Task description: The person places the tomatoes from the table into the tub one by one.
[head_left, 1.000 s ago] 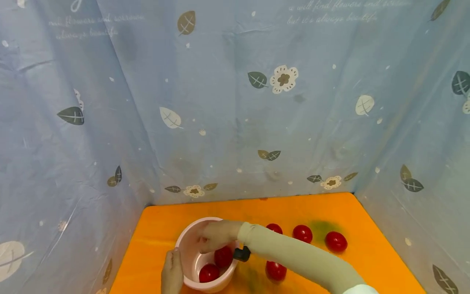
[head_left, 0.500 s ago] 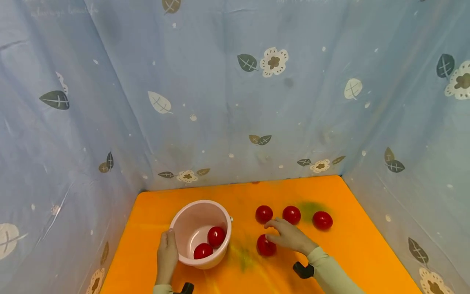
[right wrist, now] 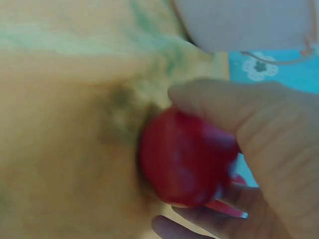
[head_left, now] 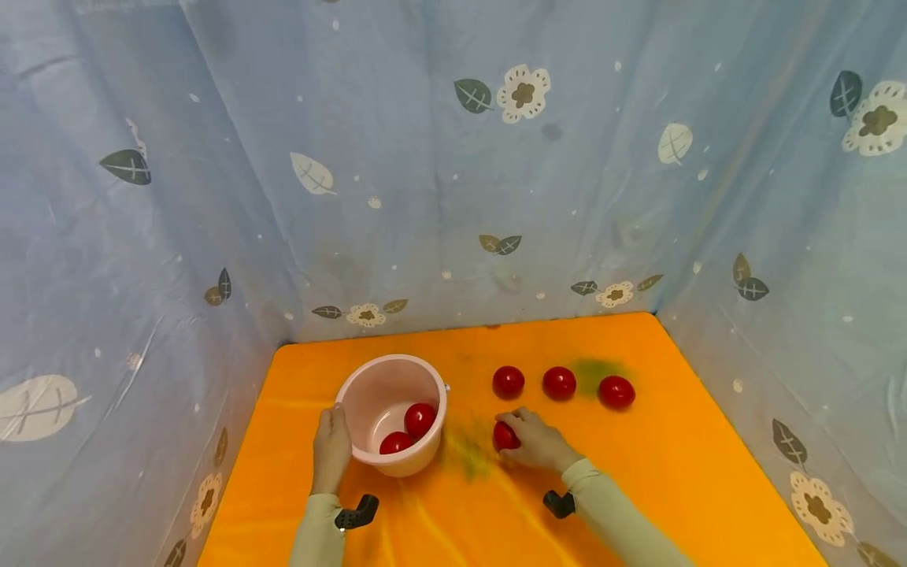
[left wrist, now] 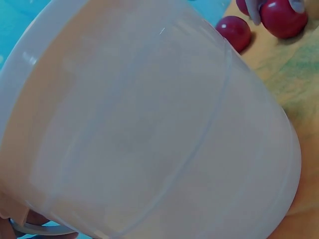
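The right grip [head_left: 536, 444] is closed to the width of a red ball [head_left: 505, 436], thumb on one side and fingers curved round the other. That ball is right of the bucket [head_left: 405, 465]; whether it touches the surface is hard to tell. The left grip [head_left: 332, 442] holds the bucket's left side, its thumb at the rim. Two balls [head_left: 420, 420] lie inside, and three others [head_left: 559, 383] stand in a row beyond the right grip. The surface [head_left: 460, 520] is orange with green patches; pale-blue sheeting [head_left: 397, 118] printed with leaves and flowers encloses it.
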`<state>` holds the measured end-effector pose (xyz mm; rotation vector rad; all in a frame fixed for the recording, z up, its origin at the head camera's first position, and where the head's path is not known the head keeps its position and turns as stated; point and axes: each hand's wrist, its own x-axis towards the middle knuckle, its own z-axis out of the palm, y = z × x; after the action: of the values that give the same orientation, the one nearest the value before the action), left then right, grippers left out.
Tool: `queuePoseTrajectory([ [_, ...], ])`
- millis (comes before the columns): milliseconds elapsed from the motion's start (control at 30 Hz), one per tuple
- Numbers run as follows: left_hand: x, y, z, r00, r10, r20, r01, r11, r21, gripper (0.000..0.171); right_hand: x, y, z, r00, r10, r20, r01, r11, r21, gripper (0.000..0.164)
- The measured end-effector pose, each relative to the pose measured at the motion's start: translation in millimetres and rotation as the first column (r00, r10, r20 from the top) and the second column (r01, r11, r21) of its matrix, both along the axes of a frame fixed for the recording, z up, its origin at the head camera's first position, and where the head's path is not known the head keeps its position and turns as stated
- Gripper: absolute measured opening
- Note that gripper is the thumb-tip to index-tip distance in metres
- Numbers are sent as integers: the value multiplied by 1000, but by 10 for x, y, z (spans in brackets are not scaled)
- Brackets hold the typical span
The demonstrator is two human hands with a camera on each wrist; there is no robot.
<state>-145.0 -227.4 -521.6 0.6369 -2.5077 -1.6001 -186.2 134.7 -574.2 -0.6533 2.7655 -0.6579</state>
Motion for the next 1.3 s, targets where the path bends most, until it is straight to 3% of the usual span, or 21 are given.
queuePoseTrajectory([
  [267, -29, -108, -1, 1000, -5, 18, 6, 997, -75, 59, 7, -130, -144, 1000, -6, 26, 8, 997, -72, 64],
  [600, 173, -64, -120, 998, -24, 63, 29, 996, -82, 59, 196, -42, -1, 995, -12, 95, 23, 993, -113, 63],
  [733, 173, -72, -99, 998, -23, 59, 26, 998, -62, 61, 87, -110, 304, 999, -13, 37, 16, 994, -105, 64],
  [933, 133, -95, -50, 998, -31, 52, 32, 999, -26, 62, -244, -401, 1049, 998, 5, -67, -10, 997, -83, 66],
  [1133, 133, -123, -56, 999, 5, 35, -2, 998, -61, 58, -511, -882, 1663, 972, 146, -181, -167, 981, -102, 62],
  [1200, 130, -118, -67, 1000, 18, 22, -16, 996, -83, 55, -557, -1064, 1802, 963, 198, -181, -218, 971, -94, 63],
  [1300, 112, -92, -78, 1000, 22, 5, -21, 995, -99, 53, -620, -1340, 1878, 945, 283, -166, -297, 953, -66, 63],
])
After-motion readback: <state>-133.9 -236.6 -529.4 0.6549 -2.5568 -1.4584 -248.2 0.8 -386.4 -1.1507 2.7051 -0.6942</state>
